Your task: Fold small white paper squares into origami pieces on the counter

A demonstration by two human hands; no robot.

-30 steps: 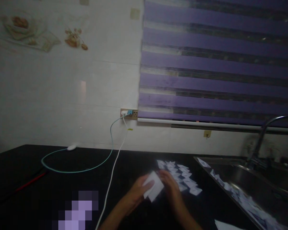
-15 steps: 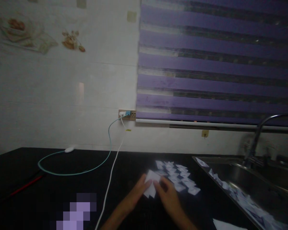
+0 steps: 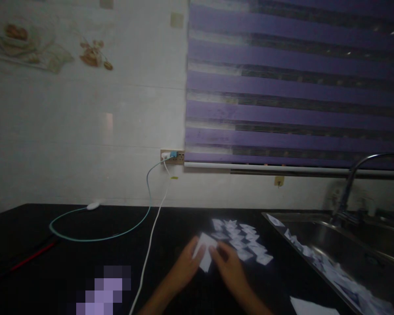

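Both of my hands meet low in the middle of the view over a black counter (image 3: 52, 267). My left hand (image 3: 186, 266) and my right hand (image 3: 229, 264) pinch a small white piece of folded paper (image 3: 205, 253) between their fingertips. Just behind and to the right of it lies a cluster of several small folded white papers (image 3: 244, 241) on the counter.
A steel sink (image 3: 335, 256) with a tap (image 3: 351, 186) sits at the right, with more white paper bits in it. A white cable (image 3: 151, 245) and a teal cable (image 3: 118, 232) run from a wall socket (image 3: 172, 156) onto the counter. A white sheet (image 3: 310, 306) lies at bottom right.
The paper was held higher and unfolded wider a second ago; now it is lower, folded smaller, and both hands are closer together near the counter.
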